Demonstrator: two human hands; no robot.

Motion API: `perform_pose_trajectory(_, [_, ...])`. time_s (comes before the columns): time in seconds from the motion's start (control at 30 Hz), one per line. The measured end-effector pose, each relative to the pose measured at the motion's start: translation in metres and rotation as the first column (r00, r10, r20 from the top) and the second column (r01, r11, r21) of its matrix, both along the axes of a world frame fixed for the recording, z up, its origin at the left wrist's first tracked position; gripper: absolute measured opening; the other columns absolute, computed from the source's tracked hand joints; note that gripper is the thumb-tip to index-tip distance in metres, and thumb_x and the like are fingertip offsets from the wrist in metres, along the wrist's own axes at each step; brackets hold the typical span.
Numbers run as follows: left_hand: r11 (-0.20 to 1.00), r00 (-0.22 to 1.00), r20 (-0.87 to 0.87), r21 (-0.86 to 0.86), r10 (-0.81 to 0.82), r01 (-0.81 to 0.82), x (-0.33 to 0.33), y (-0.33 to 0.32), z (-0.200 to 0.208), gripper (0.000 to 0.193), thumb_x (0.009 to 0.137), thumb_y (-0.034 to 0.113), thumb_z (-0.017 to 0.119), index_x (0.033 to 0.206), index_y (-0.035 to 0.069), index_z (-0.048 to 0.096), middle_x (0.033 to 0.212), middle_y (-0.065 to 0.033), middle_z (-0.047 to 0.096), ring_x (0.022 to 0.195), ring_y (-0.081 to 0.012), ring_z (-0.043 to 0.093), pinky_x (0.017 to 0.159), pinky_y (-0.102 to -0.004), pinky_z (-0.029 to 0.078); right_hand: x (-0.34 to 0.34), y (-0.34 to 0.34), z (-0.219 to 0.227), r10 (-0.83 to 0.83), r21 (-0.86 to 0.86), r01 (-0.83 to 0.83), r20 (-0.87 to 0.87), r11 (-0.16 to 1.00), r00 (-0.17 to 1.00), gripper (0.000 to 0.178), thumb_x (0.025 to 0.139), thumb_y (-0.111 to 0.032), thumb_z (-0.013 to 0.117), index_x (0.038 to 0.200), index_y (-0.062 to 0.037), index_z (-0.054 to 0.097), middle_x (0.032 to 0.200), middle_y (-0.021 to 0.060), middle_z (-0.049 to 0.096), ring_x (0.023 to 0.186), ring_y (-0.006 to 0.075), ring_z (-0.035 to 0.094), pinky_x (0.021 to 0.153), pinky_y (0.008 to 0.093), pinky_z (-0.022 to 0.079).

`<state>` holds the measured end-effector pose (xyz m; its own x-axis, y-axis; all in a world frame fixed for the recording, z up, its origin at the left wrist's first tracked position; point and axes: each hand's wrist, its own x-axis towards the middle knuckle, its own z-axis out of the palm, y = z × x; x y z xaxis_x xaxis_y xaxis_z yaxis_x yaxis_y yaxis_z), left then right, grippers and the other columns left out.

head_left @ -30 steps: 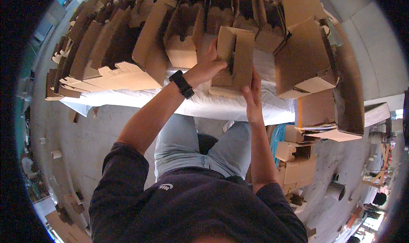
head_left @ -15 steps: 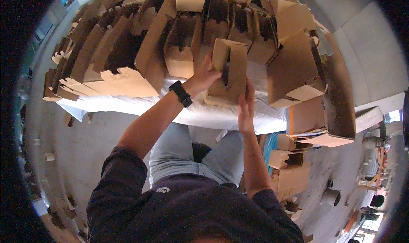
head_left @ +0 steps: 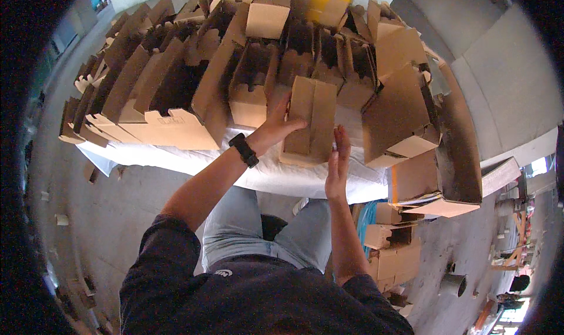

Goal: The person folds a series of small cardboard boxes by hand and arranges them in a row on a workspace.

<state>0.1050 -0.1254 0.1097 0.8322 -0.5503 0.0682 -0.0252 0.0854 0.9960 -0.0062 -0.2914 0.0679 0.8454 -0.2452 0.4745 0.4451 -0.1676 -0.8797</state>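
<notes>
A small brown cardboard box (head_left: 315,114) stands on the white-covered table in front of me, its top flaps folded together with a seam running lengthwise. My left hand (head_left: 276,129), with a black watch on the wrist, holds the box's left side. Its thumb lies across the top flap and its fingers run along the far left edge, partly hidden. At the right side of the box is my right hand (head_left: 338,161), fingers stretched out and close together; whether they touch the cardboard I cannot tell.
Open cardboard boxes (head_left: 252,94) crowd the table behind and to the left. Larger boxes (head_left: 402,120) stand at the right. White cloth (head_left: 264,173) covers the table's near edge. More cartons (head_left: 399,255) are stacked low at the right, near a grey cylinder (head_left: 452,284) on the floor.
The dark gap in the box's top has closed as the flaps came together. My right hand's fingers have shifted slightly along the right side. The whole view has tilted, showing more behind the boxes.
</notes>
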Motion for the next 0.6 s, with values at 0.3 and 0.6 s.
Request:
perform_pose_trajectory(0.3, [0.998, 1.000, -0.012, -0.061, -0.010, 0.009, -0.003, 0.000, 0.003, 0.091, 0.084, 0.014, 0.066, 0.151, 0.012, 0.004, 0.153, -0.0104, 0.022, 0.139, -0.0219, 0.024, 0.112, -0.0348, 0.026, 0.056, -0.011, 0.089, 0.015, -0.838, 0.189, 0.229, 0.513, 0.973, 0.027, 0.089, -0.028, 0.058, 0.102, -0.0062, 0.065, 0.143, 0.0190, 0.036, 0.131, 0.0380, 0.036, 0.106, 0.0480, 0.029])
perform_pose_trajectory(0.6, [0.996, 0.996, 0.084, -0.093, 0.018, -0.010, 0.003, -0.008, -0.017, 0.085, 0.080, 0.008, 0.061, 0.148, 0.005, 0.009, 0.142, -0.0131, 0.033, 0.132, -0.0234, 0.035, 0.108, -0.0353, 0.031, 0.089, -0.019, 0.081, 0.126, -0.686, -0.045, 0.069, 0.726, 0.990, 0.020, 0.088, -0.024, 0.061, 0.089, -0.0043, 0.062, 0.138, 0.0176, 0.042, 0.123, 0.0368, 0.045, 0.102, 0.0450, 0.036])
